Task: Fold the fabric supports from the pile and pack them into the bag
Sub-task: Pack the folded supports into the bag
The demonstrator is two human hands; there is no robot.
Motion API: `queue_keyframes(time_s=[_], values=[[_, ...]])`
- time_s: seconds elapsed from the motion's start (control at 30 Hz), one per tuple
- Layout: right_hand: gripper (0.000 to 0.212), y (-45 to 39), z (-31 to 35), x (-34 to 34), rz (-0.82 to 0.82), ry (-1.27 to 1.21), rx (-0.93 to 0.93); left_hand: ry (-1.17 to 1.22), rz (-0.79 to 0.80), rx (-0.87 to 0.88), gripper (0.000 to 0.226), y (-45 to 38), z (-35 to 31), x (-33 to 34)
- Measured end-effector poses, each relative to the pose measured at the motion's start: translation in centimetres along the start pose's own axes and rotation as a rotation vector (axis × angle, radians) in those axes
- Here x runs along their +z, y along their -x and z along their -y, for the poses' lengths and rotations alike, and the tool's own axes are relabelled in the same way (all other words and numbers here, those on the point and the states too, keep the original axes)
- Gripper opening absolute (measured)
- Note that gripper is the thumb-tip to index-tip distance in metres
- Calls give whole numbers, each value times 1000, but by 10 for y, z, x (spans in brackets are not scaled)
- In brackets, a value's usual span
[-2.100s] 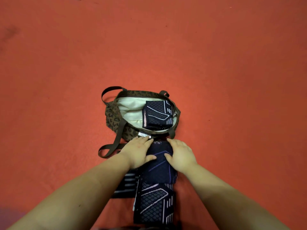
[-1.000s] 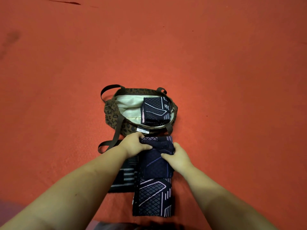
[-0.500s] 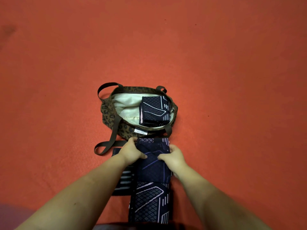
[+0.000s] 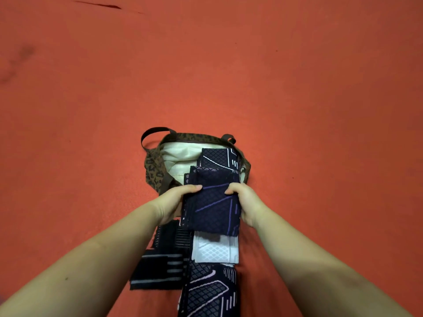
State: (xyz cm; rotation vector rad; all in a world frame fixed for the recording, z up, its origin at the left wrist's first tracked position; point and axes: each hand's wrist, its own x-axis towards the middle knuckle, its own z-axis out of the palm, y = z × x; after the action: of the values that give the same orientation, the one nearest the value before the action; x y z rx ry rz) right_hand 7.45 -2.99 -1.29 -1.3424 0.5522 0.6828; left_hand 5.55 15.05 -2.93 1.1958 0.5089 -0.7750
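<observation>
A folded dark navy fabric support (image 4: 211, 202) with purple lines is lifted off the floor, over the near rim of the bag. My left hand (image 4: 174, 202) grips its left edge and my right hand (image 4: 246, 202) grips its right edge. The leopard-print bag (image 4: 153, 167) lies open with a cream lining, and a folded navy support (image 4: 217, 157) sits inside at its right. Below my hands lie a white-faced support (image 4: 215, 250), a patterned navy one (image 4: 208, 291) and a black striped one (image 4: 160, 264).
Everything rests on an orange-red floor (image 4: 320, 110). The bag's brown handle loops (image 4: 152, 132) stick out at its far side. A dark streak (image 4: 98, 5) marks the floor at the far left.
Both hands closed on the folded navy support and raised it from the pile toward the bag. A white-faced support underneath is now uncovered.
</observation>
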Motion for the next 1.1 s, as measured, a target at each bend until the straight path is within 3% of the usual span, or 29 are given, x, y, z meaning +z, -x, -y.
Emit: queue_keyframes(time_s=[0.1, 0.13, 0.17, 0.3, 0.53, 0.7, 0.83, 0.93, 1.0, 1.03, 1.1], values=[[10, -11, 14, 1, -93, 176, -165, -88, -143, 81, 25, -12, -15, 1], [10, -17, 18, 1, -129, 250, -217, -126, -197, 106, 24, -17, -19, 1], [11, -23, 22, 0, -154, 314, -267, -149, -240, 130, 23, -21, -24, 3], [48, -44, 36, 1, -282, 563, -408, -192, -338, 217, 24, -43, -41, 12], [46, -77, 56, 5, -500, 800, -369, -433, -607, 247, 30, -96, -57, 18], [46, -99, 48, -3, -566, 918, -320, -551, -642, 215, 35, -118, -52, 16], [53, -105, 37, -10, -579, 1014, -439, -658, -620, 221, 40, -123, -44, 11], [54, -102, 32, -16, -617, 1242, -857, -895, -645, 359, 59, -115, -39, 8], [44, -103, 30, -19, -476, 1399, -1177, -1142, -698, 592, 67, -103, -37, 4], [41, -105, 28, -21, -391, 1479, -1246, -1265, -662, 740, 66, -100, -36, 1], [43, -108, 26, -25, -305, 1632, -1189, -1497, -513, 936, 63, -100, -35, -9]])
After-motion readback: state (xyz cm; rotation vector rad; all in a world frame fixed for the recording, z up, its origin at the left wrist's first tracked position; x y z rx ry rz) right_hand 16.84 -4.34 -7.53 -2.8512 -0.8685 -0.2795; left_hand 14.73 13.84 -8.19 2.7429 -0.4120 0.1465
